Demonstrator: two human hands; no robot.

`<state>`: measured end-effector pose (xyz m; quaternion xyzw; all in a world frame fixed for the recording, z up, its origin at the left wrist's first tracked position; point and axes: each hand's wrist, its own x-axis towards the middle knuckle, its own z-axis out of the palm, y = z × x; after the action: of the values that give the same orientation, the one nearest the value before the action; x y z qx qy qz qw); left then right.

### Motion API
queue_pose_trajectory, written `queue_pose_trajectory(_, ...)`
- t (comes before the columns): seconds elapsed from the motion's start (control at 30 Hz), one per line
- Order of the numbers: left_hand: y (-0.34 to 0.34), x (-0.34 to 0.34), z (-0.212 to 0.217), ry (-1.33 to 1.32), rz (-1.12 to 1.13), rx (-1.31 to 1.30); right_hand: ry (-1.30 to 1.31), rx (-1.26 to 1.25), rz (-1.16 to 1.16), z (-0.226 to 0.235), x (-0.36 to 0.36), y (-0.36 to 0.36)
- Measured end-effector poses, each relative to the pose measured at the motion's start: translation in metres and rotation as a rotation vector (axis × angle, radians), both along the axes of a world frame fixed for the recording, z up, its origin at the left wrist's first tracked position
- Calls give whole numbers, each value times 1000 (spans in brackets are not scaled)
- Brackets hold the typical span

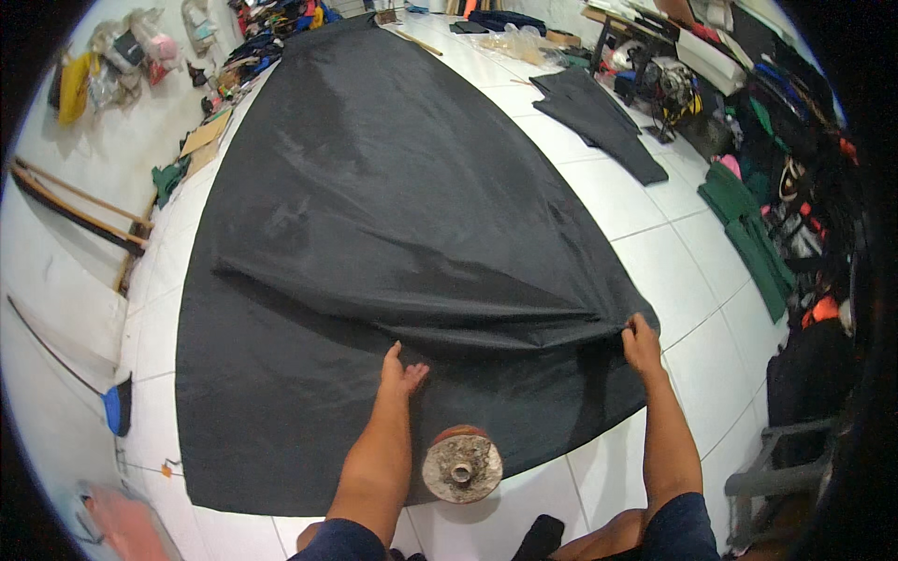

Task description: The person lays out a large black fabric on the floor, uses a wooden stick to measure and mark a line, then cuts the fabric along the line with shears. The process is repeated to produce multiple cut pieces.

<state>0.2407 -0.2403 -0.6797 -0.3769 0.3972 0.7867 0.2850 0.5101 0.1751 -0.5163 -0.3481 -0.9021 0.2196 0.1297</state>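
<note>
A large sheet of black fabric (393, 206) lies spread over the floor, with wrinkles and a raised fold running across its near half. At the sheet's right edge, my right hand (641, 346) pinches the cloth where the fold ends. My left hand (404, 374) is over the near middle of the fabric, palm partly turned up, fingers apart and holding nothing. Between my forearms stands a round, rough, pale block (462, 470) with a short pipe end at its centre, beside the near edge of the cloth.
Dark trousers (599, 122) lie on the white tiles at the far right. Folded green cloth (748, 238) and heaped garments line the right side. A grey plastic stool (781, 481) stands near right. Along the left wall are a blue broom head (118, 407) and hanging bags (117, 56).
</note>
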Motion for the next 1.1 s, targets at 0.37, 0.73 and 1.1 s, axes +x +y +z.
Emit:
queue_pose_trajectory(0.37,12,51,53,112,187,465,163,234,254,146,26,-71)
queue_pose_trajectory(0.73,-40,18,237,803,421,358,400,285,48,135,66,-54)
queue_pose_trajectory(1.1,-220,49,343,916,-44,-250,216,381,290,1,75,-45)
